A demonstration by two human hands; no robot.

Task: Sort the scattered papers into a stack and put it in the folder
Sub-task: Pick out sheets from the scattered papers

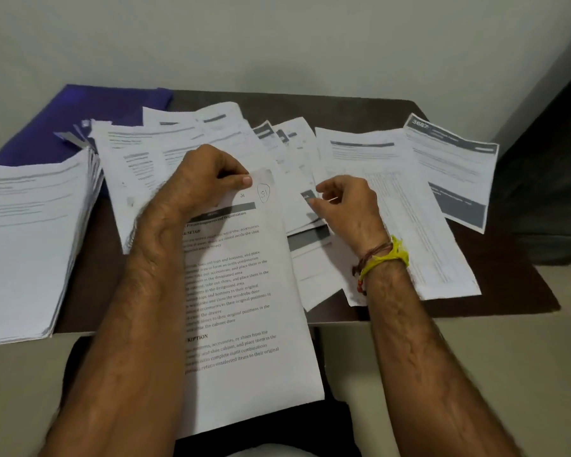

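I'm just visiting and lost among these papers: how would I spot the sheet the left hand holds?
Start at the dark table. The sheet overhangs its near edge, pinched by the left hand. Unlike its neighbours, it bears a handwritten circled "S1".

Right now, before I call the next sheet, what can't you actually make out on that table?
Head view only:
- Folder: mostly covered by papers; open or closed unclear.
- Stack: cut off by the left edge; its count unreadable.
- Held sheet: left text hidden by the left hand and forearm.
- Scattered papers: print blurred; right hand covers what it pinches.
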